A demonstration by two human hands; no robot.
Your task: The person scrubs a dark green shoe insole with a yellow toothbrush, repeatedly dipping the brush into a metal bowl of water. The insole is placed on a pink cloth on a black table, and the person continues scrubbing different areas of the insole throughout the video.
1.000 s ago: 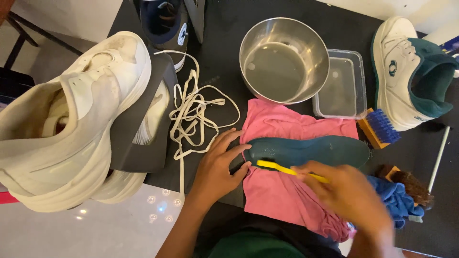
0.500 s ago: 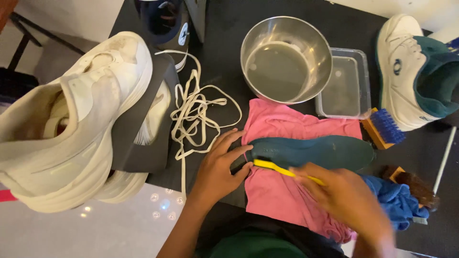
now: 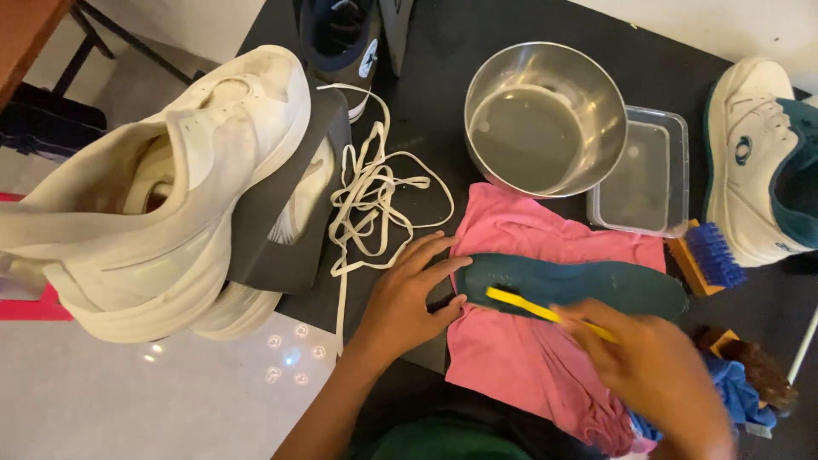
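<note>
We are pinning the teal insole (image 3: 588, 285) (thin, floppy, probably light) at its left end with our left hand (image 3: 409, 298), fingers flat; right hand (image 3: 656, 375) is gripping the yellow brush (image 3: 532, 308).

Dark teal insole (image 3: 588, 285): lies flat, lengthwise left to right, on the pink cloth (image 3: 528, 358). Yellow-handled brush (image 3: 532, 308): rests across its near edge.

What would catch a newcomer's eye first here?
The big white shoe fills the left side. At centre, the left hand steadies a dark green insole lying on a pink cloth, while the right hand works a yellow-handled brush over it. A steel bowl sits behind.
</note>
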